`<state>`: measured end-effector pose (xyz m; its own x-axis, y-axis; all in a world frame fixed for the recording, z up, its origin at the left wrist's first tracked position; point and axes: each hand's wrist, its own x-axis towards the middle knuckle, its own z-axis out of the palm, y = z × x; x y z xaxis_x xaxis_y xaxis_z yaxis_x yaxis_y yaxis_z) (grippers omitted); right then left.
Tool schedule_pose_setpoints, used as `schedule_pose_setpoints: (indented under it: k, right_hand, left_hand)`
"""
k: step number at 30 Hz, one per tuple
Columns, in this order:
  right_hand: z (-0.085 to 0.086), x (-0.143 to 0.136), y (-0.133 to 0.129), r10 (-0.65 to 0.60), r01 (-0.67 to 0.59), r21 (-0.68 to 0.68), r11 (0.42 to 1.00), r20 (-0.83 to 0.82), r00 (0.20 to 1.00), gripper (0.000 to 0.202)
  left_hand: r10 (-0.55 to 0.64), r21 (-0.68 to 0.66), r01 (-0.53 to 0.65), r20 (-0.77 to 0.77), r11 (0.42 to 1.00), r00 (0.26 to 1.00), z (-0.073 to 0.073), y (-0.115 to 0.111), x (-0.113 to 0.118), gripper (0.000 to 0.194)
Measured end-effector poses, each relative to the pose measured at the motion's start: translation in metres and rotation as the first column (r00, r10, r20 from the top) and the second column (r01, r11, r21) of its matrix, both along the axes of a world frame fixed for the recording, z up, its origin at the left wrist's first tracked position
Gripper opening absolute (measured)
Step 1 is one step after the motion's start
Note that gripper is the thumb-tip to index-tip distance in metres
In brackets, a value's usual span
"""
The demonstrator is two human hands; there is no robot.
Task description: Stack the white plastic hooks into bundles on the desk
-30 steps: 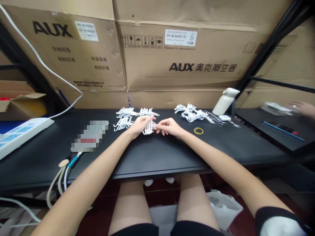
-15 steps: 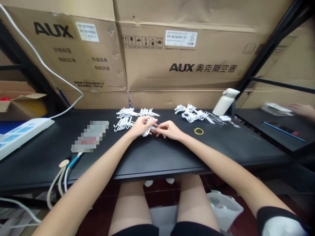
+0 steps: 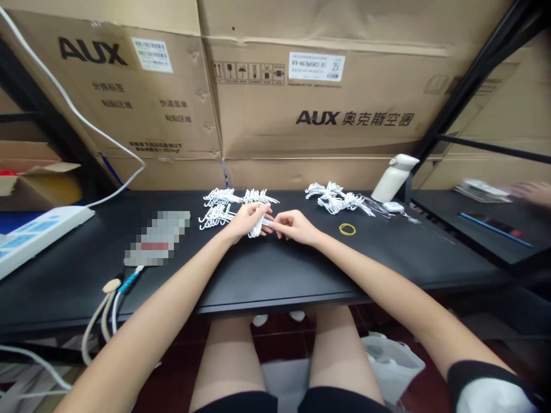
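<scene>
My left hand (image 3: 248, 221) is closed around a small bundle of white hooks (image 3: 255, 229), which hang below its thumb and fingers. My right hand (image 3: 294, 226) meets it from the right, its fingertips pinched at the bundle's end. Just behind and left of my left hand lie loose groups of white hooks (image 3: 217, 217) in rows on the black tabletop (image 3: 275, 275). Farther right, bunched white hooks (image 3: 329, 195) lie in a cluster. A few yellow rubber bands (image 3: 347, 229) rest in front of that cluster.
A white bottle (image 3: 394, 178) stands at the back right beside a small white case (image 3: 392, 206). On the left are a pixelated flat object (image 3: 157, 238) with a cable and a white power strip (image 3: 45, 238). Cardboard boxes (image 3: 318, 137) line the back. Another person's hand (image 3: 531, 192) shows at far right.
The bundle in my left hand has tilted slightly and its fingers have shifted a little. My right hand stays at the bundle's end.
</scene>
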<state>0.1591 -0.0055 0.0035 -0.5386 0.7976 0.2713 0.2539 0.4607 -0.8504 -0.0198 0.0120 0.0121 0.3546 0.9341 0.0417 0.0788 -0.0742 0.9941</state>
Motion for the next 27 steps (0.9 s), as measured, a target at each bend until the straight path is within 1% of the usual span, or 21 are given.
schedule_pose_setpoints:
  k: [5,8,10,12,15,17,20,23,25,27]
  right_hand:
    - [0.002,0.004,0.001,-0.031,0.031,0.044,0.999,0.012,0.999,0.039]
    - [0.002,0.004,0.003,-0.061,0.062,0.078,0.995,-0.014,0.998,0.039]
    - [0.0,0.004,0.004,-0.077,0.08,0.096,0.992,-0.027,0.997,0.039]
    - [-0.001,0.004,0.004,-0.086,0.087,0.108,0.99,-0.017,0.996,0.039]
    - [-0.004,0.004,0.004,-0.089,0.086,0.127,0.988,0.017,0.996,0.04]
    - [-0.006,0.004,0.004,-0.086,0.08,0.139,0.987,0.034,0.996,0.04]
    - [-0.008,0.003,0.004,-0.093,0.083,0.164,0.983,0.057,0.994,0.04]
    - [-0.008,0.001,0.001,-0.119,0.099,0.222,0.97,0.079,0.99,0.038]
    - [-0.007,-0.002,-0.003,-0.135,0.11,0.254,0.961,0.083,0.987,0.038]
    - [-0.006,-0.004,-0.006,-0.142,0.12,0.249,0.961,0.075,0.987,0.039]
  left_hand:
    - [0.026,0.023,-0.025,-0.044,0.999,0.999,-0.002,0.003,0.001,0.041]
    - [0.012,-0.023,-0.013,-0.056,1.0,0.998,-0.005,0.006,0.002,0.048]
    - [-0.002,-0.025,0.0,-0.087,1.0,0.996,-0.007,0.007,0.002,0.049]
    - [0.005,0.031,-0.001,-0.133,1.0,0.991,-0.01,0.006,0.003,0.046]
    - [0.058,0.162,-0.027,-0.19,0.986,0.98,-0.013,0.003,0.003,0.041]
    - [0.092,0.224,-0.043,-0.21,0.974,0.973,-0.015,0.002,0.004,0.038]
    - [0.128,0.26,-0.07,-0.215,0.963,0.968,-0.015,0.0,0.007,0.035]
    - [0.173,0.283,-0.109,-0.213,0.953,0.962,-0.014,-0.002,0.008,0.036]
    - [0.206,0.32,-0.127,-0.226,0.939,0.952,-0.013,-0.003,0.008,0.038]
    - [0.238,0.371,-0.139,-0.236,0.918,0.942,-0.013,-0.004,0.008,0.039]
